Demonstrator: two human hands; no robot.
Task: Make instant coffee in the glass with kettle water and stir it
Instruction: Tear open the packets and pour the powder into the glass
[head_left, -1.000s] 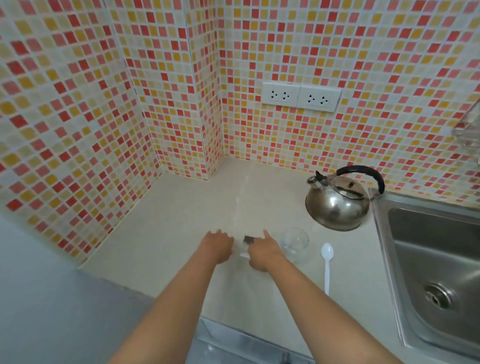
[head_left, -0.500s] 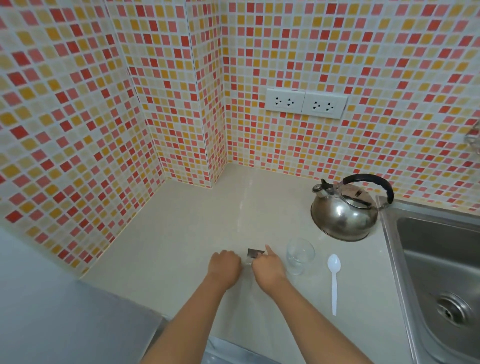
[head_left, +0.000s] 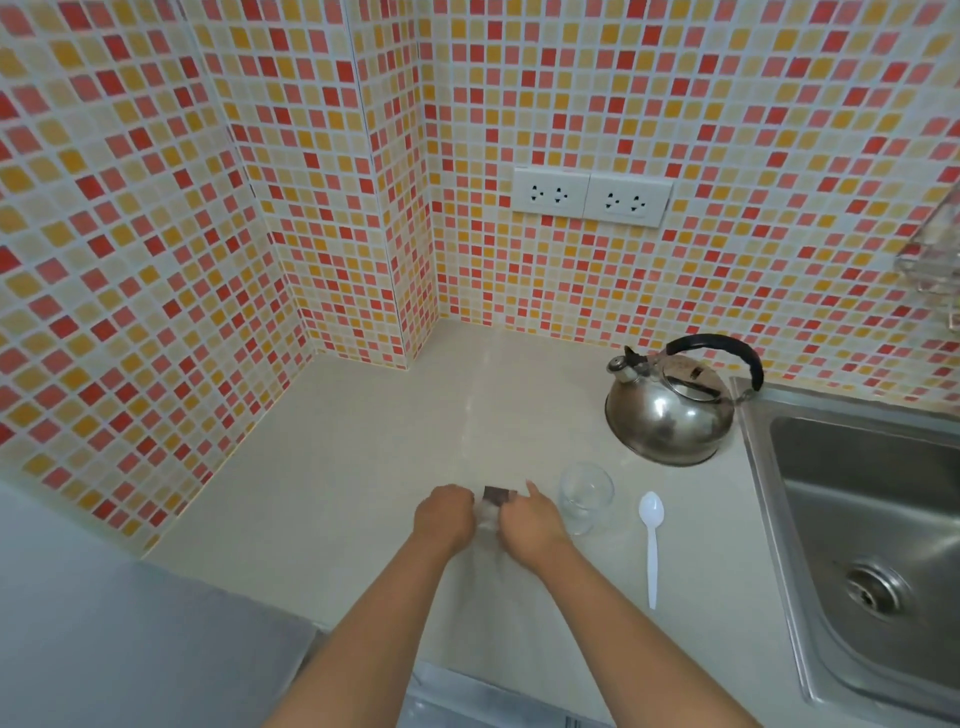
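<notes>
Seemingly sachet between both hands' fingers

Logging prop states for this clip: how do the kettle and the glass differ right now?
The round steel kettle with a black handle is opaque and lidded; the small clear drinking glass is transparent, open-topped and looks empty. The kettle is larger and stands nearer the wall, the glass beside the right hand. Both stand upright, untouched.

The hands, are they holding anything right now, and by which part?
Both the left hand and the right hand pinch a small coffee sachet between them, gripping its lower part; its dark top end sticks out above the fingers.
</notes>
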